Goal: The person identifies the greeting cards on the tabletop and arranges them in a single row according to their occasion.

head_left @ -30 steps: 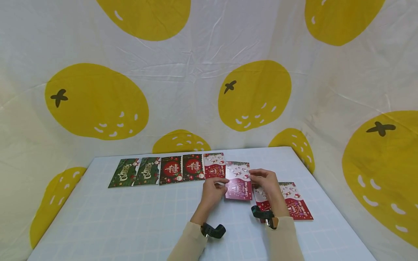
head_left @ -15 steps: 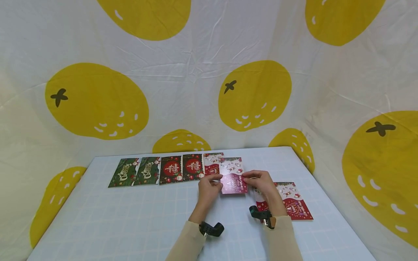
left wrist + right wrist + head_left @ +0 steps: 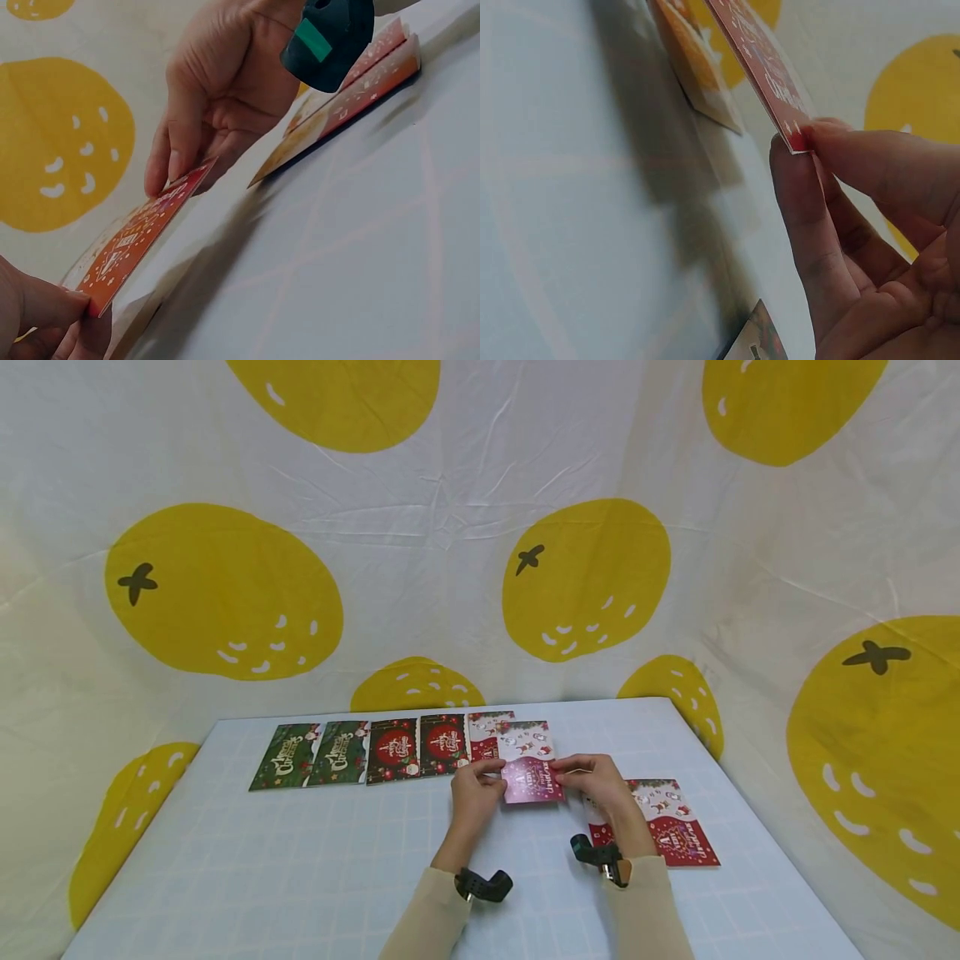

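Observation:
A red-and-white Christmas card (image 3: 529, 762) is held between both hands, raised over the table as its shadow shows in the wrist views. My left hand (image 3: 475, 799) pinches its left edge between thumb and fingers. On the opposite edge, my right hand (image 3: 600, 787) pinches the card near its lower corner. In the head view the held card overlaps the right part of a matching red-and-white card (image 3: 483, 735) lying at the end of a row. Further red-and-white cards (image 3: 678, 822) lie at the right, partly hidden by my right forearm.
Leftward in the row lie two dark cards with red circles (image 3: 393, 750) and two green cards (image 3: 287, 757). The table (image 3: 300, 877) has a pale checked cover. A white cloth with yellow fruit shapes (image 3: 420, 543) hangs behind. Each wrist wears a black strap camera.
Both hands have carried the held card left and slightly away, so it now overlaps the last card of the row. The other cards have stayed put.

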Tool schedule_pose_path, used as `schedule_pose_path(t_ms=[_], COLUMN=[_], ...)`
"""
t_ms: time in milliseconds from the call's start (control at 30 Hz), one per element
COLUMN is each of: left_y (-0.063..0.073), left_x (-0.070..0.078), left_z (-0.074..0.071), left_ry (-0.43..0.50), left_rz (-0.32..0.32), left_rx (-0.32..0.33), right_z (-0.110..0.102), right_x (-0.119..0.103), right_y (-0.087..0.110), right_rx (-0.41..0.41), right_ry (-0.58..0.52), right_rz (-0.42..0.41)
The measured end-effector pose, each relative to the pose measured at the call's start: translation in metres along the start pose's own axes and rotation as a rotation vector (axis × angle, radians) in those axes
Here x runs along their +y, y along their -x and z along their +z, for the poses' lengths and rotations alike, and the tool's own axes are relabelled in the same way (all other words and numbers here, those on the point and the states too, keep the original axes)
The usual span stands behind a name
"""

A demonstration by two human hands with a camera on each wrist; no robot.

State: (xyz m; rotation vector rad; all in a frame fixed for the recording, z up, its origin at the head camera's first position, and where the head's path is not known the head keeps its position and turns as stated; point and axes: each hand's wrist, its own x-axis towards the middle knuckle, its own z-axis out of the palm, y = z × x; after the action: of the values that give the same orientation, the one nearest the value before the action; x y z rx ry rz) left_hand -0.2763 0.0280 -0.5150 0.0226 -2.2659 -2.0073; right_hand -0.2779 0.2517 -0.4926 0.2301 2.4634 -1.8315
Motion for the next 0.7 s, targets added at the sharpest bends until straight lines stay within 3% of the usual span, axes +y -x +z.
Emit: schedule_pose_path(t_ms=[700], left_y=[0.0002], left_x=[-0.003], left_z=[0.0016], left_ry=[0.013], left_rz=[0.004], left_rx=[0.011], right_z=[-0.0002], right_x=[0.0022], right_y=[-0.0008], right_rx=[0.012], right_ry=[0.013], right_rz=[0.015])
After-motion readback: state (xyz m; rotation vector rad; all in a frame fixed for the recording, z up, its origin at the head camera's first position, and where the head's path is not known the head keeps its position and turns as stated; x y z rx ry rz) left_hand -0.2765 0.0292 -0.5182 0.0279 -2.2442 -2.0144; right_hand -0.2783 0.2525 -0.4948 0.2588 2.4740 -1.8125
